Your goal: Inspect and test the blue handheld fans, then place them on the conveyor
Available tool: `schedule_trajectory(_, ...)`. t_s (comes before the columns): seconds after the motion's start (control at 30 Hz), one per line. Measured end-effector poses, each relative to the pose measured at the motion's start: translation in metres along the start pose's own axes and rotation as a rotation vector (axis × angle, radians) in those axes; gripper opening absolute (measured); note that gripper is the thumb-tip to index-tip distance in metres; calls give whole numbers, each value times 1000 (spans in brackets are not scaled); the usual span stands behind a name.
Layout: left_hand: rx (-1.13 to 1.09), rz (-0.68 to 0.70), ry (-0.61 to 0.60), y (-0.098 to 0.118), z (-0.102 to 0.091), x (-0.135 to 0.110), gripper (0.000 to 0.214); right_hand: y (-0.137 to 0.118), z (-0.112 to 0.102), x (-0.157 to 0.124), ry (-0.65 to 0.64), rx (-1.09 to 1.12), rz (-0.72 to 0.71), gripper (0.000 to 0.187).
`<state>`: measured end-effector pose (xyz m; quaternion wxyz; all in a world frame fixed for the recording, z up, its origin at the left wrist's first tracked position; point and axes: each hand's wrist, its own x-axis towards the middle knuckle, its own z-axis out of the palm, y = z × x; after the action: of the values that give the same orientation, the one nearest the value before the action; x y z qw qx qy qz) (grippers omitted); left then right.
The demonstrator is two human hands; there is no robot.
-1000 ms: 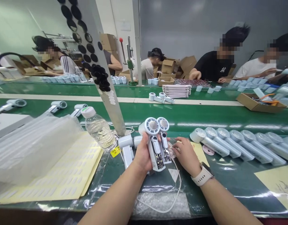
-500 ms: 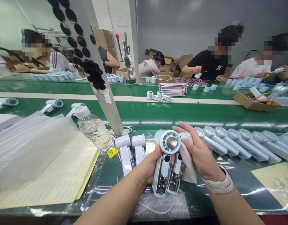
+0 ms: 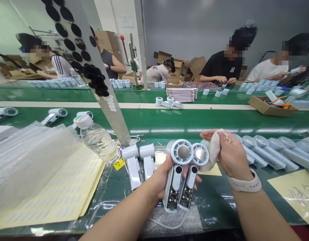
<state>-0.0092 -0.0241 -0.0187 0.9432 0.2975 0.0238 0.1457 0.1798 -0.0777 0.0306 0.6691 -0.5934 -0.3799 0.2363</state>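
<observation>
1. A glossy green bench (image 3: 212,201) spans the foreground; beyond it, across the middle, lies a green belt (image 3: 174,129) edged by a pale strip. A grey wall (image 3: 184,30) fills the upper right, and a slanting metal post (image 3: 113,117) bearing black discs crosses the upper left.
2. Five people sit or stand along the far side (one, at upper left, has a striped sleeve).
3. Just below and right of centre, the left hand (image 3: 159,182) holds two handheld fans, a left one (image 3: 177,180) and a right one (image 3: 192,177), circuit boards exposed. Its fingers are clamped around the pair, tips showing past the right one.
4. Right of them, the right hand (image 3: 233,157) has its fingers closed on one white cloth (image 3: 214,149); whether the cloth touches a fan, I cannot tell.
5. Two more fans (image 3: 133,167) lie left of the left hand, near one clear bottle (image 3: 100,142).
6. Three fans (image 3: 54,115) rest at the left edge, two (image 3: 166,104) on the strip; the right-hand row (image 3: 275,150) is partly hidden, so uncountable.
</observation>
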Motion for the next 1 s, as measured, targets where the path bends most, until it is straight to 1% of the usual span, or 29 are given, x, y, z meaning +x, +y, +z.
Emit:
schedule_trajectory(0.03,-2,-2,-12,0,1,0,67,-7,-3,3,-96,-9,-17,39)
schedule_trajectory(0.13,-15,-43,-44,-1,3,0,67,-29,-3,9,-579,-130,-99,48)
schedule_trajectory(0.17,-23,-71,-57,-1,3,0,67,-36,0,11,-716,-175,-112,49)
schedule_trajectory(0.2,-31,-95,-70,-2,3,0,67,-41,3,14,-824,-215,-104,50)
schedule_trajectory(0.27,-53,-139,-100,-3,2,-1,66,-45,8,21,-983,-240,-13,54)
schedule_trajectory(0.33,-71,-167,-123,-4,0,-2,66,-44,11,30,-1121,-182,111,64)
schedule_trajectory(0.4,-63,-196,-131,-6,-2,-2,67,-42,12,36,-1218,-116,200,72)
schedule_trajectory(0.43,-49,-208,-128,-6,-3,-2,67,-41,11,37,-1241,-92,226,75)
schedule_trajectory(0.5,-21,-214,-116,-7,-4,-2,67,-41,10,37,-1249,-71,223,78)
schedule_trajectory(0.6,7,-214,-123,-6,-3,-2,68,-45,9,30,-1188,-35,183,75)
schedule_trajectory(0.73,9,-230,-121,-5,-3,-1,70,-49,11,23,-1093,50,302,69)
schedule_trajectory(0.77,3,-233,-117,-5,-4,0,70,-50,12,23,-1085,28,311,66)
schedule_trajectory(0.83,-3,-240,-108,-5,-5,0,69,-50,12,25,-1102,-68,264,59)
schedule_trajectory(1.0,-20,-241,-82,-9,-7,-1,66,-48,7,31,-1208,-261,138,53)
